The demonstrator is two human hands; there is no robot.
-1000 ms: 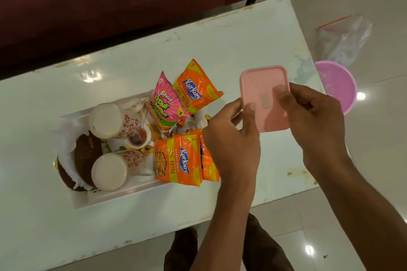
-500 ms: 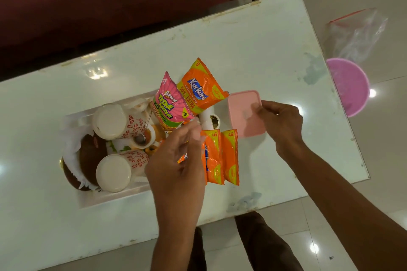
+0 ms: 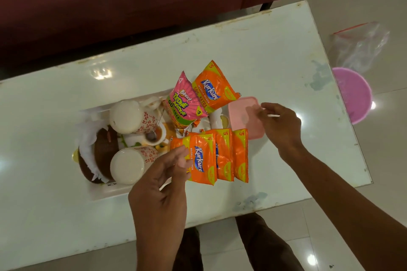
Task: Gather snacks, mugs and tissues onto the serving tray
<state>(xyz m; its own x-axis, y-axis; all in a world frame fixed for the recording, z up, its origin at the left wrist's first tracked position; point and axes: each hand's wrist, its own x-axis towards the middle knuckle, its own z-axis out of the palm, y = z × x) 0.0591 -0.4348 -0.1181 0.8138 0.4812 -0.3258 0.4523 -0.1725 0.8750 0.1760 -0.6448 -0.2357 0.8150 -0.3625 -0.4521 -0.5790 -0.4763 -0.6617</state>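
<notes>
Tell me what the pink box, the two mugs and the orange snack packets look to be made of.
The pink box: probably plastic, matt, even colour, moulded rounded corners. The two mugs: likely glazed ceramic, white with red printed pattern and soft sheen; plastic cannot be ruled out. The orange snack packets: thin glossy plastic film, crinkled, with bright glare streaks.

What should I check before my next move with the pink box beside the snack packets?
1. Grip of right hand on pink box: cannot tell; fingertips touch its lid.
2. Box inside serving tray: cannot tell; packets hide that edge of the tray.
3. Free left hand: ok, open at the near Kurkure packet.
4. Both mugs on the tray: ok.
5. White tissues on the tray: ok, at its left end.
</notes>
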